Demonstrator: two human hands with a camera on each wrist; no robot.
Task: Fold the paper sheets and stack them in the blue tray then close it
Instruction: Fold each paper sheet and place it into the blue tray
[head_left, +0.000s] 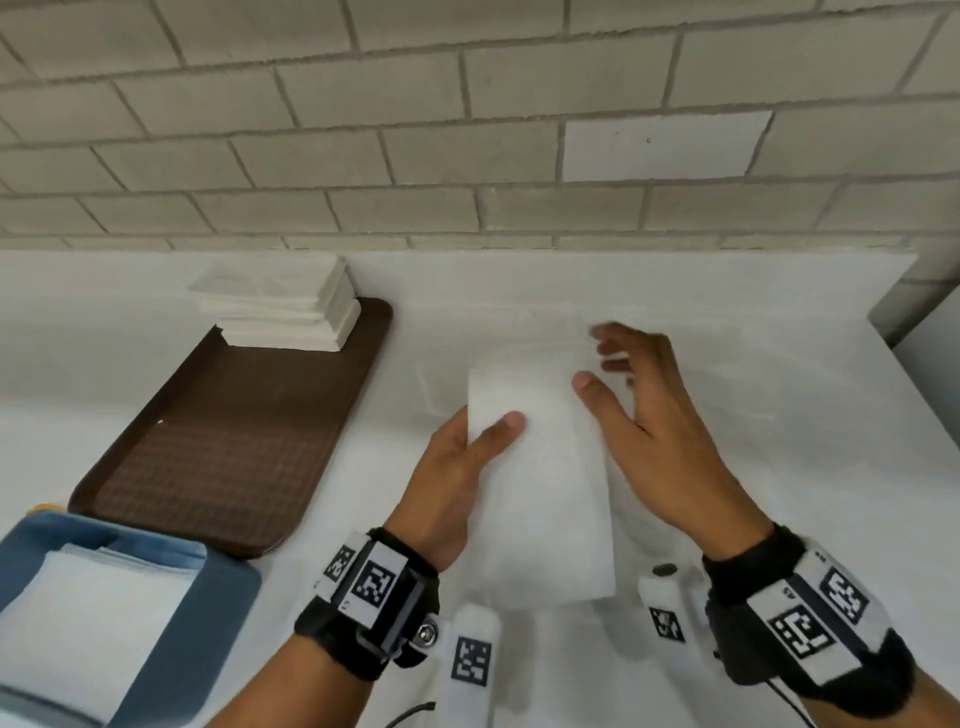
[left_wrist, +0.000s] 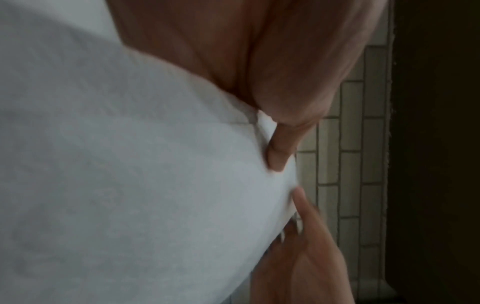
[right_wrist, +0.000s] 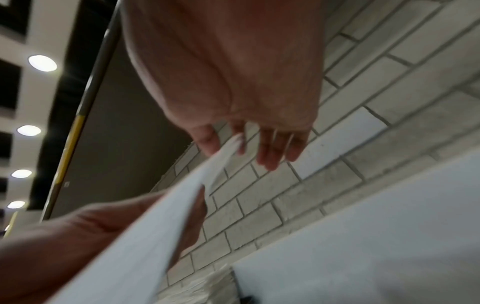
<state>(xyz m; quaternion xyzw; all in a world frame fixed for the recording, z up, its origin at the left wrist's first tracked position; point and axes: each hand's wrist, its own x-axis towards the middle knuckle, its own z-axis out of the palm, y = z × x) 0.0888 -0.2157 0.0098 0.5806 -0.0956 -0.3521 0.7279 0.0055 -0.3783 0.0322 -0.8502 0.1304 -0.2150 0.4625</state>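
Observation:
A folded white paper sheet is held up over the white table. My left hand grips its left edge, thumb on top and fingers underneath; the left wrist view shows the thumb pressing the sheet. My right hand is at the sheet's far right corner, fingers spread and nearly straight, thumb against the edge. In the right wrist view the fingertips touch the paper's far edge. The blue tray sits open at the lower left with folded sheets inside.
A brown tray lies left of my hands, with a stack of white paper at its far end. A brick wall runs behind the table. The table's right edge is close to my right hand.

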